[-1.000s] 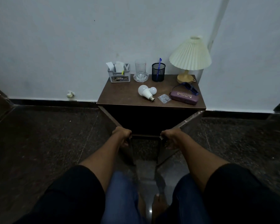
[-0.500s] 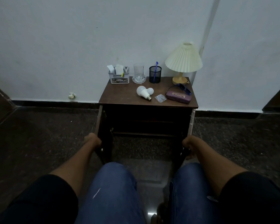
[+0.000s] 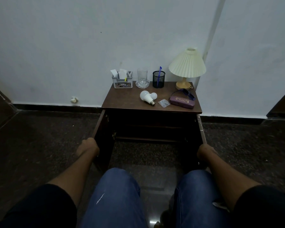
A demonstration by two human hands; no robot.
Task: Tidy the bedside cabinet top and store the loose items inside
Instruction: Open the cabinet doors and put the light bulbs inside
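Dark floor (image 3: 39, 137), cluttered cabinet top (image 3: 122, 99)

Matt dark wood cabinet top (image 3: 122, 99), clear glass tumbler (image 3: 142, 76), black metal mesh pen cup (image 3: 158, 79), pleated fabric lampshade (image 3: 187, 64), glossy stone floor (image 3: 155, 183)

Pale white wall (image 3: 72, 46), dark skirting (image 3: 56, 106) along base, dark speckled floor (image 3: 39, 137), vertical strip (image 3: 211, 30) on wall right, dim light

"OPEL" on grey organiser (image 3: 123, 81) label; purple case (image 3: 182, 101) print unreadable
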